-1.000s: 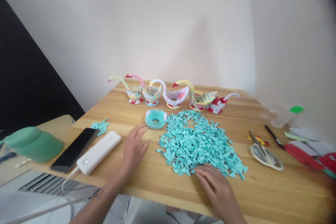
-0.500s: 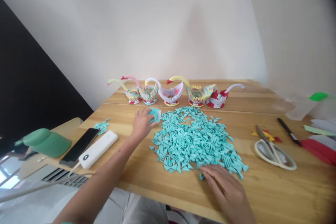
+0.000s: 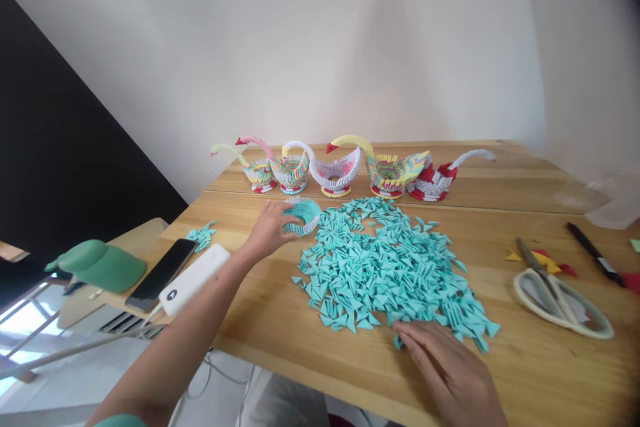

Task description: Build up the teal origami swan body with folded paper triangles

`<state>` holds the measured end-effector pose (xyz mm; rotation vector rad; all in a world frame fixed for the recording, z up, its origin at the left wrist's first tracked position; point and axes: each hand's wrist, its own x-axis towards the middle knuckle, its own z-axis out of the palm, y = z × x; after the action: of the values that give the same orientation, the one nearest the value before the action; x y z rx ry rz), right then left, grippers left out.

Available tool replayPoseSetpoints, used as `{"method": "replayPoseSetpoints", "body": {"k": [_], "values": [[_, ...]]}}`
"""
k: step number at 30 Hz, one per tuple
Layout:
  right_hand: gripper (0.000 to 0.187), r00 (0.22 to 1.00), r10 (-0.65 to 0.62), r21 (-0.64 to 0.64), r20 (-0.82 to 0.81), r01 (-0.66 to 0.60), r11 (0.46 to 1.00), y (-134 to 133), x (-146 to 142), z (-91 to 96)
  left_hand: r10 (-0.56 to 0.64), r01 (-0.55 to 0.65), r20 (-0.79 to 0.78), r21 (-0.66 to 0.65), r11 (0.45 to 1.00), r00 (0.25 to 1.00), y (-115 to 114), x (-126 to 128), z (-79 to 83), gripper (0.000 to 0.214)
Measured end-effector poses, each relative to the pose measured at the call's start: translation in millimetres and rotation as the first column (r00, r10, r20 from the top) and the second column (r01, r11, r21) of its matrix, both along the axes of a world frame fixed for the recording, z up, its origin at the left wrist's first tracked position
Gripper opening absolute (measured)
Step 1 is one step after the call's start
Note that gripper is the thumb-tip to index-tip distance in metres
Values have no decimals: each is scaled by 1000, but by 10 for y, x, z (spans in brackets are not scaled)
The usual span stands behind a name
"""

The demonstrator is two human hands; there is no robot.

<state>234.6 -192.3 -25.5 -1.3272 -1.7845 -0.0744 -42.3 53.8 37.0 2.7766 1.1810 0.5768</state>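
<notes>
My left hand reaches to a round, bowl-like ring of interlocked turquoise folded paper pieces with pale outer tips. Its thumb and fingers are closed on the ring's left side and cover that part. To the right spreads a big pile of turquoise folded paper triangles. At the pile's near edge, my right hand rests low over the table with its fingers pressed together. A small turquoise paper triangle shows at its fingertips; the grip is partly hidden by the hand.
Several folded-paper swans stand along the back. Scissors, yellow and red scraps and a black pen lie right. Left are a white power bank, a phone, a small turquoise heap and a green cap.
The view has shifted a little, with the table items sitting differently in it. More of the turquoise ring shows beside my left hand. My right hand stays at the pile's near edge.
</notes>
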Motion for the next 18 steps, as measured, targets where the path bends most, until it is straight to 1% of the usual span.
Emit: {"method": "replayPoseSetpoints", "body": {"k": [3, 5, 7, 8, 10, 11, 13, 15, 16, 17, 18], "values": [[17, 1000, 12, -12, -14, -12, 1000, -21, -43, 81, -29, 28, 28, 3, 1000, 999, 48, 15, -70, 17], [16, 1000, 17, 9, -6, -17, 1000, -55, -65, 146, -33, 32, 38, 21, 999, 999, 90, 11, -113, 14], [15, 1000, 8, 37, 21, -9, 999, -110, -61, 190, -26, 24, 40, 55, 998, 999, 101, 7, -130, 15], [14, 999, -6, 40, 36, 4, 999, -147, -46, 197, -15, 11, 53, 82, 997, 999, 82, 6, -124, 19], [13, 997, -46, 10, 62, 45, 999, -238, 12, 183, 2, -21, 119, 157, 987, 993, -26, 14, -83, 36], [12, 995, -70, -12, 71, 71, 997, -288, 50, 165, -7, -23, 161, 188, 982, 987, -119, 23, -52, 41], [13, 990, -117, -49, 84, 121, 991, -379, 123, 126, -67, 23, 230, 192, 981, 971, -367, 55, 13, 37], [14, 985, -136, -87, 106, 145, 986, -437, 166, 108, -149, 115, 317, 123, 986, 937, -661, 108, 58, 25], [15, 983, -136, -106, 125, 149, 983, -446, 170, 112, -189, 189, 340, 34, 981, 921, -807, 143, 66, 18], [16, 981, -128, -125, 148, 147, 981, -441, 160, 125, -239, 288, 341, -98, 953, 909, -942, 182, 65, 16], [18, 978, -113, -145, 175, 139, 980, -423, 140, 145, -281, 365, 326, -231, 902, 902, -1063, 225, 53, 17]]}}
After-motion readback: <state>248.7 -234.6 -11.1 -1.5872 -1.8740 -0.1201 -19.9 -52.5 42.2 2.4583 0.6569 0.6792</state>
